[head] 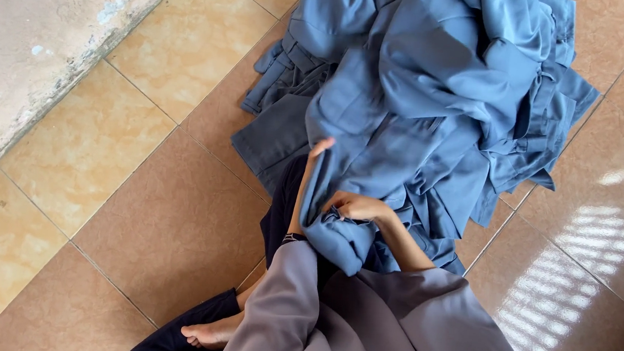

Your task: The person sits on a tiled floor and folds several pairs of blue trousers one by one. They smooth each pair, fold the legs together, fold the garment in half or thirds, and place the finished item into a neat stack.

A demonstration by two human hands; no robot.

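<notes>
A big heap of grey-blue garments [440, 89] lies on the tiled floor in front of me. My left hand [315, 159] reaches up under a fold of one blue garment, only the fingertips and forearm showing, the rest hidden by cloth. My right hand [354, 205] is closed on a bunched edge of the same blue garment [340, 242], which drapes down over my lap. My sleeves are loose grey-mauve cloth [359, 323].
Tan and brown floor tiles [123, 181] lie all around. A worn plaster wall base [30, 38] runs along the upper left. My bare foot [212, 332] and dark trouser leg sit at the bottom. Sunlight stripes fall on the tiles at right [574, 274].
</notes>
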